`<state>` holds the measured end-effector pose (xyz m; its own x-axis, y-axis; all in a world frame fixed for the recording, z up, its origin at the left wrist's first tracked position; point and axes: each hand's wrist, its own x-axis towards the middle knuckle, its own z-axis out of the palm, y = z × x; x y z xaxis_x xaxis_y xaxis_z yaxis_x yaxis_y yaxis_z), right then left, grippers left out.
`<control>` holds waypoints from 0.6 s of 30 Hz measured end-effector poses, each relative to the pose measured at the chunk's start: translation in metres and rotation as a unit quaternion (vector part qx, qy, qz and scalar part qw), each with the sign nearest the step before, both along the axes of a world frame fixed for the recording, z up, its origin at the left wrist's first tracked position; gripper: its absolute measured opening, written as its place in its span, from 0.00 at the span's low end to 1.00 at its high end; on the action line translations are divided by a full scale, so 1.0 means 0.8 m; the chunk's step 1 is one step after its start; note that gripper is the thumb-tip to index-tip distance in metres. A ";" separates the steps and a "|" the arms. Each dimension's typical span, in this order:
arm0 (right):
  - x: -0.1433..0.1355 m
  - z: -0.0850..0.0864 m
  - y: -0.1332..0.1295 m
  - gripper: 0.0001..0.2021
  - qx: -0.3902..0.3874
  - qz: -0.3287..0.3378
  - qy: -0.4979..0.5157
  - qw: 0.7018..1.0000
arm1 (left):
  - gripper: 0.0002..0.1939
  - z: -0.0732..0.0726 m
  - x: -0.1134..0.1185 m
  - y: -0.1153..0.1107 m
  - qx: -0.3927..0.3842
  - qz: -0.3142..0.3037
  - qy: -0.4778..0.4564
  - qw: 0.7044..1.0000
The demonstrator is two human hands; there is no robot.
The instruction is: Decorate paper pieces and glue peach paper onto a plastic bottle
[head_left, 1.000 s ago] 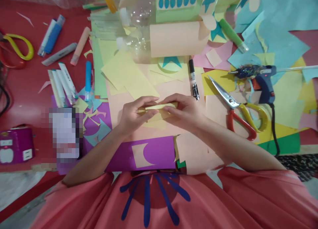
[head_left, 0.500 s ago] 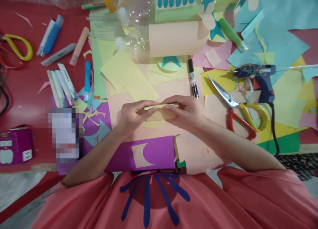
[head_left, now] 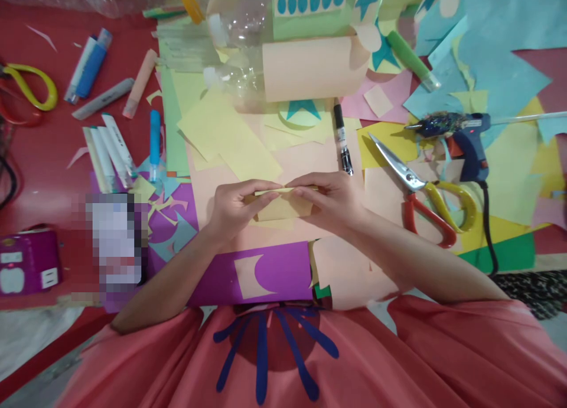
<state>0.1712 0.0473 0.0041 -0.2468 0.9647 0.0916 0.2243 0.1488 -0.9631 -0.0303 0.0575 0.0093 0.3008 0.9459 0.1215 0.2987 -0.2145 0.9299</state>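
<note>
Between my two hands is a small piece of yellow paper (head_left: 283, 208), folded or curled along its top edge. My left hand (head_left: 234, 206) pinches its left end between thumb and fingers. My right hand (head_left: 330, 198) pinches the right end in the same way, and the fingertips of both hands nearly meet at the middle of the edge. Beneath them lies a large peach sheet (head_left: 212, 228). Just above my right hand rests a black marker (head_left: 342, 139). Part of the paper is hidden behind my fingers.
To the right lie scissors (head_left: 411, 180) with red and yellow handles and a blue glue gun (head_left: 473, 148) with its cable. A peach-wrapped bottle (head_left: 310, 68) lies at the back. Several markers (head_left: 117, 145) and a purple box (head_left: 31, 260) are at left.
The yellow paper has tilted slightly, so more of its front face shows below my thumbs. Both hands keep their pinch in nearly the same place.
</note>
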 end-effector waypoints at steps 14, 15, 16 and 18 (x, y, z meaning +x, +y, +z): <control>-0.002 0.003 0.001 0.08 -0.058 -0.004 0.033 0.998 | 0.10 0.003 -0.005 0.005 -0.017 0.014 0.030 0.999; -0.002 0.002 0.001 0.08 -0.058 -0.006 0.034 0.998 | 0.11 0.002 -0.005 0.005 -0.016 0.010 0.036 0.999; -0.002 0.001 0.000 0.08 -0.057 -0.006 0.033 0.998 | 0.11 0.002 -0.005 0.005 -0.012 0.005 0.040 0.999; -0.002 -0.002 -0.001 0.09 -0.049 -0.001 0.029 0.998 | 0.12 0.000 -0.005 0.005 0.006 -0.010 0.050 0.999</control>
<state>0.1695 0.0466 0.0022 -0.2414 0.9704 0.0104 0.1679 0.0523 -0.9844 -0.0347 0.0611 0.0090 0.3307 0.9383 0.1008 0.3850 -0.2317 0.8934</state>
